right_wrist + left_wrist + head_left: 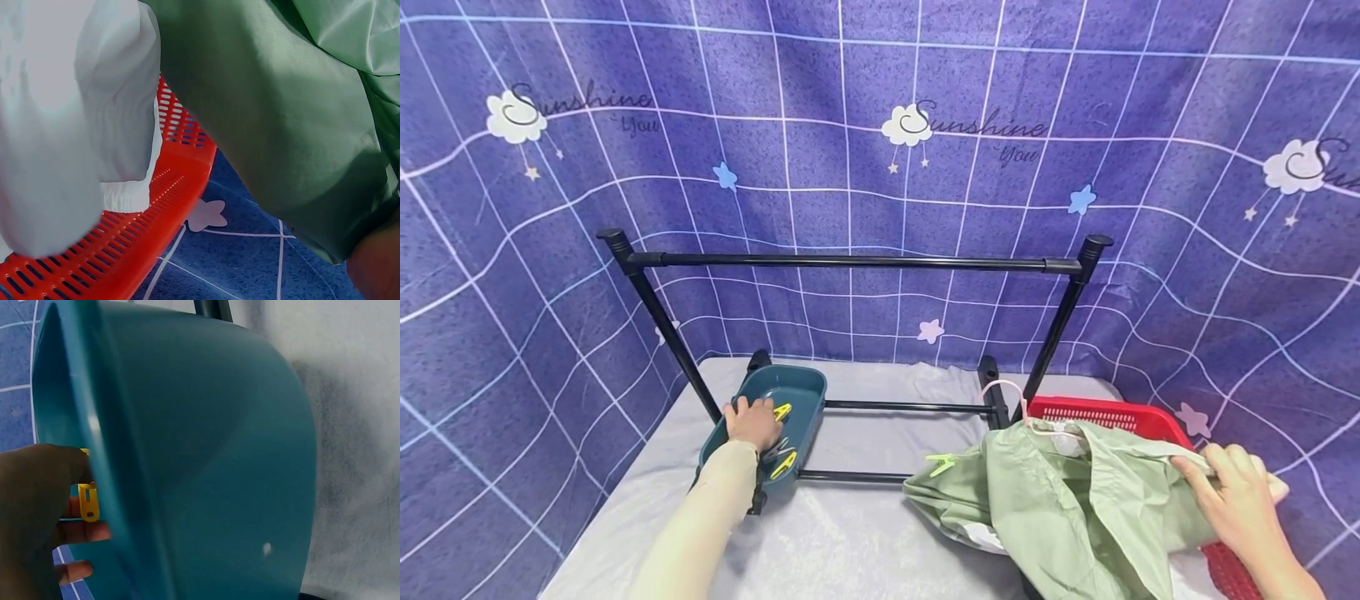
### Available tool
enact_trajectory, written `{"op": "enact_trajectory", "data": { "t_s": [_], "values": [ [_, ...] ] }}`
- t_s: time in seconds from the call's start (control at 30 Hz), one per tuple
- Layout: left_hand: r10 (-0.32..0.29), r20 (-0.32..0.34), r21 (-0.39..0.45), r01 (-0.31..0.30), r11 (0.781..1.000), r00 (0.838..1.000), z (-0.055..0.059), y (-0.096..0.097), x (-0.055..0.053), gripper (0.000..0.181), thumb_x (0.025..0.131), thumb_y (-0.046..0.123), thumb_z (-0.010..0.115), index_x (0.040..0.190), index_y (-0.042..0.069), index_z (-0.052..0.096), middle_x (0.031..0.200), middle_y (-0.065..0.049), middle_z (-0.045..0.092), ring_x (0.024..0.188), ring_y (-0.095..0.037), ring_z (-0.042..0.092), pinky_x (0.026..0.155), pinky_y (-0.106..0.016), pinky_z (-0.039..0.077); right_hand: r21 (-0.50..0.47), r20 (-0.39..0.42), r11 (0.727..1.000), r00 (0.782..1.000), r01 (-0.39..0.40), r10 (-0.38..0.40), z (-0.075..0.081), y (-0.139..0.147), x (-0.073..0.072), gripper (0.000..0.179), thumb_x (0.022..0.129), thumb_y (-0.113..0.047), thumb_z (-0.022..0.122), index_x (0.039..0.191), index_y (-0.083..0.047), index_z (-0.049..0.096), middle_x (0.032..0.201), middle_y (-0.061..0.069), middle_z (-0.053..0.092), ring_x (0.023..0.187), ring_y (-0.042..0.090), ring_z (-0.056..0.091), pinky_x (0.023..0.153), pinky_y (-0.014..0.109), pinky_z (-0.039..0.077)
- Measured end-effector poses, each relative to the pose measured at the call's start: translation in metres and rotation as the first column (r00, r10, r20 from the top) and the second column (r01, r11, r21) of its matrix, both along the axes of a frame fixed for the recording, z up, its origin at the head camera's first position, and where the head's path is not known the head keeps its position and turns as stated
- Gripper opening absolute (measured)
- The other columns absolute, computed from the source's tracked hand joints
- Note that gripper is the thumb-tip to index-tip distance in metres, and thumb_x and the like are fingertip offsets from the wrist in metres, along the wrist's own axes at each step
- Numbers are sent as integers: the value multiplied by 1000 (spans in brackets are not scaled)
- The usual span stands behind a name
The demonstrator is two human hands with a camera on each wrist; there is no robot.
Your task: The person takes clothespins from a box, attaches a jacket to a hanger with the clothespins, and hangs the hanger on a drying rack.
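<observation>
One yellow clip (89,505), partly hidden.

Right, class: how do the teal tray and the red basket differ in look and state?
The teal tray has solid walls, while the red basket is pierced with rows of slots. The teal tray holds yellow clips and has the left hand in it; the red basket is partly hidden by the green garment. Both are open-topped containers.

On my remote feed I list one pale-green garment (1045,500), creased, on a pink hanger (1025,408), partly over a red basket (1150,417), light-green clip (942,462) at its left; one yellow clip (782,412), pinched, at the teal tray (790,379).
</observation>
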State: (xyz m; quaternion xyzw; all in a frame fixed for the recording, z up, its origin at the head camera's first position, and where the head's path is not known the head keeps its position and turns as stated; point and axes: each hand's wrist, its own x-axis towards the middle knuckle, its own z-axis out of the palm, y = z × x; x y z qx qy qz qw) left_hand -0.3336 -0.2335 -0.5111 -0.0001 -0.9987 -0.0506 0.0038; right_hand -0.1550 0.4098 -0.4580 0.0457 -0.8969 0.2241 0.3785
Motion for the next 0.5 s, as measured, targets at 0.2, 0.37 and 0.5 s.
{"op": "enact_trajectory", "data": {
  "t_s": [0.2, 0.37, 0.5],
  "values": [
    [-14, -22, -7, 13, 1000, 1000, 1, 0, 2, 43, 91, 24, 61, 122, -6, 56, 118, -24, 58, 116, -48, 38, 98, -69, 19, 0, -1, 1000, 1000, -2, 2, 1, 0, -1, 39, 93, -36, 69, 72, -12, 47, 71, 9, 42, 69, 44, 40, 56, 53, 18],
    [-38, -55, -10, 38, 999, 998, 1, 0, 3, 44, 90, 26, 62, 122, -5, 57, 118, -23, 59, 114, -46, 40, 98, -67, 20, -1, 11, 1000, 1000, 1, -1, 2, -1, 0, 38, 93, -35, 69, 72, -12, 47, 71, 9, 42, 69, 44, 40, 56, 54, 19],
    [-62, -81, -27, 60, 998, 995, 3, 3, 4, 47, 92, 29, 63, 126, -3, 57, 121, -21, 60, 113, -43, 41, 98, -65, 23, 3, 13, 1000, 1000, 0, 0, 3, -1, 0, 38, 93, -34, 69, 72, -12, 46, 72, 10, 43, 69, 44, 40, 56, 53, 19]
  ]
}}
